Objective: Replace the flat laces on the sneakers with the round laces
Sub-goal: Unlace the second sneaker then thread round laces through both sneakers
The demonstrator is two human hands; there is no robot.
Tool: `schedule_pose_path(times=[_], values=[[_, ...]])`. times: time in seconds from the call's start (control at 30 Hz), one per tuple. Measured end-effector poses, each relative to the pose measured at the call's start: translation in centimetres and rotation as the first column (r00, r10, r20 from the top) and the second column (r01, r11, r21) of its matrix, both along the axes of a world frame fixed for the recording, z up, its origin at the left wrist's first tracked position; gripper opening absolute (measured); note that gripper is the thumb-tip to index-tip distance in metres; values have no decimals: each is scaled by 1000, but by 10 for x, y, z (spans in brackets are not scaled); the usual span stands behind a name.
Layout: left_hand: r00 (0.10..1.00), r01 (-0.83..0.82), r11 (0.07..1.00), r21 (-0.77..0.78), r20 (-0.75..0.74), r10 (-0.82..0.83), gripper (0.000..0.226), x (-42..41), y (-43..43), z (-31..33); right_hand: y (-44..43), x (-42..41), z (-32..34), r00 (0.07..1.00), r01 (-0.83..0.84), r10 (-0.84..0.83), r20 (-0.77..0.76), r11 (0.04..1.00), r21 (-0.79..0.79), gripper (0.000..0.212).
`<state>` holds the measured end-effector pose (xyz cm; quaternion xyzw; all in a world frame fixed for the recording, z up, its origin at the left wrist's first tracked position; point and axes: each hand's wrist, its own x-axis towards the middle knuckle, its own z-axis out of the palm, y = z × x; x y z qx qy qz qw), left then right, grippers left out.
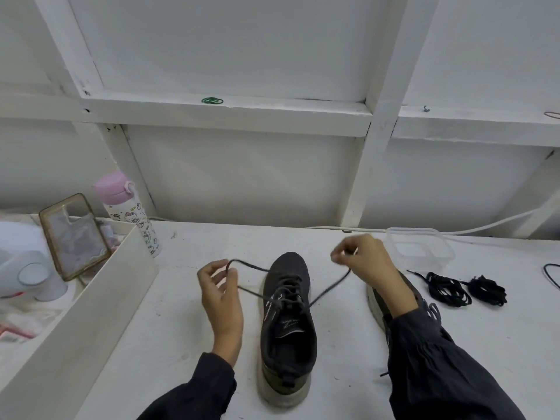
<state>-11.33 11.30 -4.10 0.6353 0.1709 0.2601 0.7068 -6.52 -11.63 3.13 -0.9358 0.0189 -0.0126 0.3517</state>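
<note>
While you work, the stock before you reads as follows. Counter point(188, 313): white, carrying everything below. Box wall point(91, 298): white, along your left.

Sneaker point(288, 344): dark with a pale sole, upright at the middle of the counter, toe pointing away from you, laced. Second sneaker point(377, 301): just to its right, largely hidden under your right wrist and sleeve.

Your left hand point(222, 295): fingers curled, pinching a loop of the lace point(251, 266) to the left of the toe. Your right hand point(369, 265): fingertips closed on the other end, raised to the right of the toe.

Clear tub point(421, 245): at the back right. Two bundles of black laces point(448, 287): coiled on the counter in front of the tub. Pink-capped bottle point(130, 207) and phone point(74, 234): at the far left.
</note>
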Motion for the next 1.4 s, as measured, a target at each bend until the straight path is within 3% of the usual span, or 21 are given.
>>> schedule_pose_path(times=[0.07, 0.13, 0.17, 0.23, 0.3, 0.4, 0.6, 0.8, 1.13, 1.3, 1.4], values=[[996, -14, 999, 42, -83, 17, 42, 5, 11, -10, -4, 0, -19, 960, -118, 59, -275, 972, -204, 10], [979, 38, 972, 234, -204, 10, 60, 8, 17, -23, -1, -5, -31, 883, -251, 65, -464, 902, -352, 13], [969, 80, 935, 347, -248, 9, 63, 9, 19, -27, 2, -7, -35, 877, -286, 59, -477, 863, -417, 18], [969, 169, 869, 465, -238, -62, 61, 10, 18, -29, 10, -9, -40, 937, -234, 69, -344, 853, -467, 22], [949, 313, 804, 506, -208, -238, 49, 12, 14, -25, 20, -9, -43, 981, -153, 107, -162, 938, -309, 13], [848, 529, 664, 528, -315, -425, 22, 16, 6, -22, 34, -10, -45, 978, -167, 160, -135, 985, -42, 3], [815, 578, 596, 557, -356, -458, 4, 20, 6, -20, 45, -14, -52, 984, -154, 150, -98, 987, -37, 7], [790, 606, 451, 655, -427, -440, 8, 23, 2, -11, 47, -13, -55, 976, -180, 183, -116, 983, 30, 7], [815, 578, 555, 598, -399, -419, 10, 17, 4, -21, 44, -19, -67, 985, -53, 116, -125, 904, 424, 12], [843, 539, 655, 530, -329, -427, 11, 12, 7, -20, 34, -27, -63, 989, 10, 69, -129, 849, 528, 10], [831, 553, 633, 541, -302, -468, 8, 10, 6, -18, 34, -30, -60, 981, -43, 133, -143, 860, 508, 7]])
